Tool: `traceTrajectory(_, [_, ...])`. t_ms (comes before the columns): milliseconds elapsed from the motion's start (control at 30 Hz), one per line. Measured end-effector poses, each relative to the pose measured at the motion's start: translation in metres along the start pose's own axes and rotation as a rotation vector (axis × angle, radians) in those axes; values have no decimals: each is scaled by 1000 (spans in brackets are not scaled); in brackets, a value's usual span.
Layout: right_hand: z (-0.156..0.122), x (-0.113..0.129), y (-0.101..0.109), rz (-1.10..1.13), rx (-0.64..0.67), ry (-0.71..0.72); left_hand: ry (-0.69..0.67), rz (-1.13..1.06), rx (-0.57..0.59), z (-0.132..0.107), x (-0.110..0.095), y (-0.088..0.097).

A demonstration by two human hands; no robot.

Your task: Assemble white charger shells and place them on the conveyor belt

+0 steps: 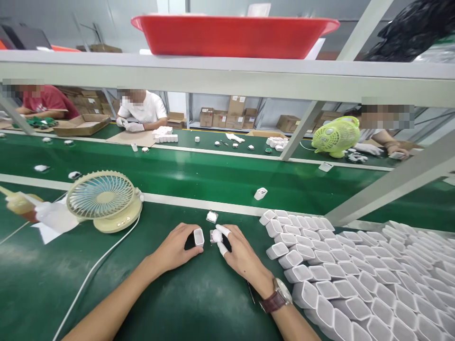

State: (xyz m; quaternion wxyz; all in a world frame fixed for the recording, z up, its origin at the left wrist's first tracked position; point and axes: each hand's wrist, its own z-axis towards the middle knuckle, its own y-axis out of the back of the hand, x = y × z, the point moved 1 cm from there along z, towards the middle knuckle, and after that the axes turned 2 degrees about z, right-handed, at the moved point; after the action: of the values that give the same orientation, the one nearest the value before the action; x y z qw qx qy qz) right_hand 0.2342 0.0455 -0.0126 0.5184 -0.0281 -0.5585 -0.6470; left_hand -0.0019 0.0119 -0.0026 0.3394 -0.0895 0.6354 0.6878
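Observation:
My left hand (177, 248) rests on the green bench top with its fingers curled round a small white plastic shell (198, 237), held upright between thumb and fingers. My right hand (237, 252), with white finger cots on thumb and forefinger, pinches a small white insert (215, 235) right beside that shell. The two parts are almost touching. A watch with a brown strap (277, 296) sits on my right wrist. Another small white part (212, 217) lies on the bench just beyond my fingers.
Several rows of empty white shells (341, 279) lie stacked at the right. A cream desk fan (104, 199) with a white cable stands at the left. A lone shell (260, 193) rides the green belt. Other people work across the belt; a red tub (234, 35) sits overhead.

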Motion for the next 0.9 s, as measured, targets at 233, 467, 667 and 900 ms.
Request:
traceTrajectory(233, [-4, 6, 4, 280, -197, -21, 24, -29, 10, 1, -6, -1])
traceTrajectory(467, [-9, 25, 8, 229, -141, 59, -37, -136, -170, -10, -10, -20])
traceTrajectory(667, [-15, 33, 6, 74, -105, 160, -62, -122, -205, -21, -9, -23])
traceTrajectory(900, [-18, 33, 3, -59, -77, 198, -98, -110, -226, -22, -5, -23])
